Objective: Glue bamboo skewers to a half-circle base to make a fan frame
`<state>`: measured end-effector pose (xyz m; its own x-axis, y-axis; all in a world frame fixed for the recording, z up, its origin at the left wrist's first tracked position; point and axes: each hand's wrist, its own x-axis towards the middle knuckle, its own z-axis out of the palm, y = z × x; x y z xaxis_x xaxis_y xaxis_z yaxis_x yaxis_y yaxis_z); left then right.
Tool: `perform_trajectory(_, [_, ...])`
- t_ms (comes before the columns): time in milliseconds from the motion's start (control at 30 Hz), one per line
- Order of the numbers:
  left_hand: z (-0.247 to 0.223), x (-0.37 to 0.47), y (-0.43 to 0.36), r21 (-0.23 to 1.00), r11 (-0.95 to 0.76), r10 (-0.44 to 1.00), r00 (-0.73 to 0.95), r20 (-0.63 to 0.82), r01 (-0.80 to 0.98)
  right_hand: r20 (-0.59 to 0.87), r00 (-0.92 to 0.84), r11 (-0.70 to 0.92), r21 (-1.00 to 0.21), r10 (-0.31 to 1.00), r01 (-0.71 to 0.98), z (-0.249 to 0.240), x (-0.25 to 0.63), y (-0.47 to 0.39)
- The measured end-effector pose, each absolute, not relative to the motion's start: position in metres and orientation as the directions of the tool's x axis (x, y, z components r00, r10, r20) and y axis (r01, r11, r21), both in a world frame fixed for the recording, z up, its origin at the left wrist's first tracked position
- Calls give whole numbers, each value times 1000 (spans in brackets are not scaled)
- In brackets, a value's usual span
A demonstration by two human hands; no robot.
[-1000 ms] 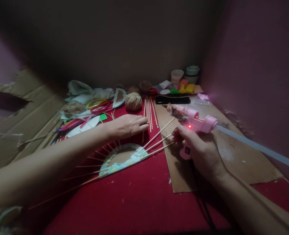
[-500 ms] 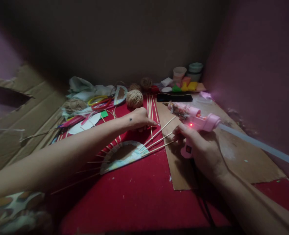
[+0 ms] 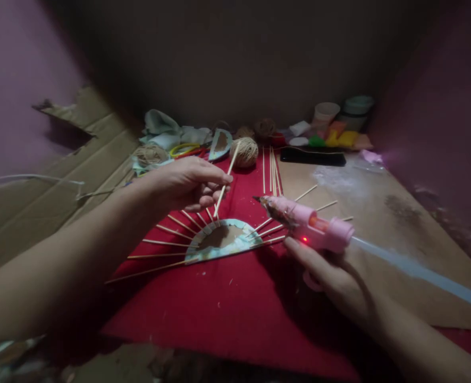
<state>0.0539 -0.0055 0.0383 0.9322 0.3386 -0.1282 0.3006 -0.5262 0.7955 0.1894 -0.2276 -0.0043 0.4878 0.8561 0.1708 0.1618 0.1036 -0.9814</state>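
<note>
My left hand (image 3: 183,183) pinches a thin wooden skewer (image 3: 225,178) and holds it tilted above a half-round cardboard piece (image 3: 221,238). Several skewers fan out from that piece's curved edge on the red cloth (image 3: 235,303). My right hand (image 3: 331,271) grips a pink glue gun (image 3: 311,226) with a small red light lit. Its nozzle points left toward the right side of the fan. A clear glue stick (image 3: 419,271) sticks out of the gun's back.
Loose skewers (image 3: 271,173) lie behind the fan. A twine ball (image 3: 244,151), coloured hoops (image 3: 185,150), a black phone (image 3: 312,156), cups and coloured clay (image 3: 339,135) line the back wall. A brown cardboard sheet (image 3: 398,213) lies right; torn cardboard (image 3: 52,175) left.
My left hand picked one skewer from the loose pile and lifted it over the fan. The glue gun came down and left, its nozzle nearer the half-round piece.
</note>
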Motion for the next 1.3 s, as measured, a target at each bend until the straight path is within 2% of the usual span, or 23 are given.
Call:
perform_trajectory(133, [30,13,-10,860,-379,561,824,-79,340,128,337,69,-981,933,181,-5,174,-223])
perform_trajectory(300, [14,-7,-28,906,-288,676,736,-37,310,61,269,1,-976,961,219,-12,158,-220])
perform_trajectory(533, [4,-10,-37,918,-185,652,743,-153,351,67,346,2,-983,936,186,-10,149,-211])
perform_trajectory(767, [4,-16,-37,931,-129,681,713,-166,340,65,279,1,-974,958,226,-18,154,-204])
perform_trajectory(967, [7,-14,-37,915,-151,711,684,-162,373,40,338,-34,-977,940,209,-16,147,-208])
perform_trajectory(1300, [-5,-18,-21,874,-423,638,763,103,237,-10,358,-97,-969,934,227,-17,147,-209])
